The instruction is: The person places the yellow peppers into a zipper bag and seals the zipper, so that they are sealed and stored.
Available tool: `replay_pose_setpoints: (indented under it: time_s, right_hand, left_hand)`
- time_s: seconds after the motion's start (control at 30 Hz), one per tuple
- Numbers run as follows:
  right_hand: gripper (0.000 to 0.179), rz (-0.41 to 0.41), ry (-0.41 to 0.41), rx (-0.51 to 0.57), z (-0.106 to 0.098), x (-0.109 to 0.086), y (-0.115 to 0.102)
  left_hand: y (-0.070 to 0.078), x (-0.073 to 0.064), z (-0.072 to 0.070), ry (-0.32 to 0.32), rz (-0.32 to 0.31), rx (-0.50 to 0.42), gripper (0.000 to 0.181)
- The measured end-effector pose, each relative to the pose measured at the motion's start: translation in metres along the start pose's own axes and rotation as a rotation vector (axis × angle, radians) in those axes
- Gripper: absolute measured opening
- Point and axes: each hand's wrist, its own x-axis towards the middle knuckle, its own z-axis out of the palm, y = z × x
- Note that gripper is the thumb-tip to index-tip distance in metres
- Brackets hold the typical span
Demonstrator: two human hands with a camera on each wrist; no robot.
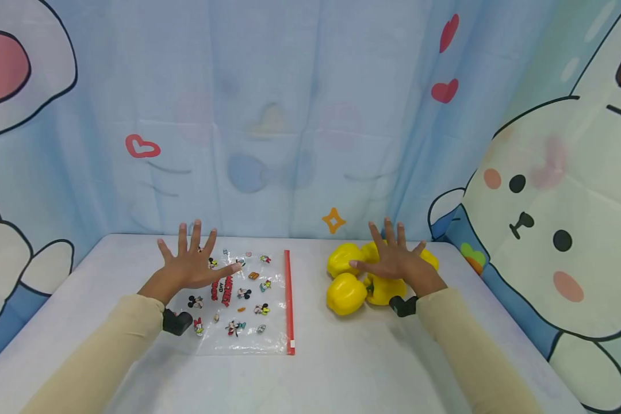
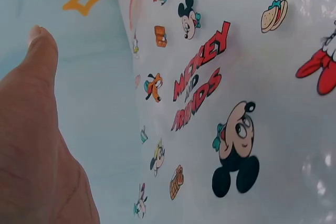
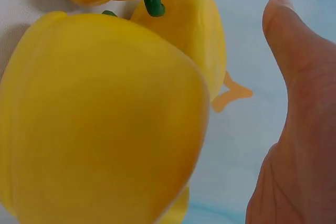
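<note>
A clear plastic zip bag (image 1: 259, 339) printed with cartoon figures lies flat on the left half of the table, its red zip strip along the right side. My left hand (image 1: 194, 267) is held over the bag's upper left part, fingers spread and holding nothing. To the right sits a cluster of several yellow bell peppers (image 1: 345, 294) with green stems. Spread above them, my right hand (image 1: 398, 261) covers part of the cluster and grips nothing. The right wrist view shows one yellow pepper (image 3: 105, 119) close up, apart from the thumb (image 3: 304, 72).
The white table (image 1: 310, 379) ends at a light blue curtain (image 1: 310, 115) behind it. Large cartoon rabbits (image 1: 538, 230) are printed on the cloth at both sides. A dark wrist camera (image 1: 177, 322) is strapped at each cuff.
</note>
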Motion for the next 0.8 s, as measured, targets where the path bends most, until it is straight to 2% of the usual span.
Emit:
replay_pose_setpoints:
  time_s: [0.1, 0.23, 0.37, 0.43, 0.57, 0.67, 0.8]
  right_hand:
    - [0.112, -0.011, 0.034, 0.009, 0.001, 0.001, 0.0]
    - [0.09, -0.048, 0.127, 0.034, 0.001, 0.0, -0.005]
    - [0.067, -0.133, 0.225, 0.072, 0.0, -0.004, -0.016]
    - [0.06, -0.19, 0.249, 0.122, 0.0, -0.007, -0.022]
    - [0.052, -0.27, 0.226, 0.242, 0.002, -0.016, -0.038]
    - [0.049, -0.33, 0.215, 0.28, 0.005, -0.023, -0.052]
    - [0.048, -0.425, 0.206, 0.289, 0.011, -0.03, -0.069]
  left_hand:
    - [0.003, 0.001, 0.004, 0.004, 0.014, 0.009, 0.11]
    - [0.005, 0.002, 0.012, 0.021, 0.051, 0.015, 0.108]
    - [0.006, -0.001, 0.019, 0.029, 0.086, -0.007, 0.102]
    - [0.009, -0.003, 0.02, 0.019, 0.11, -0.018, 0.095]
    - [0.019, -0.007, 0.025, -0.001, 0.168, -0.058, 0.076]
    - [0.028, -0.008, 0.033, -0.007, 0.207, -0.074, 0.067]
    - [0.041, -0.008, 0.046, -0.022, 0.251, -0.085, 0.064]
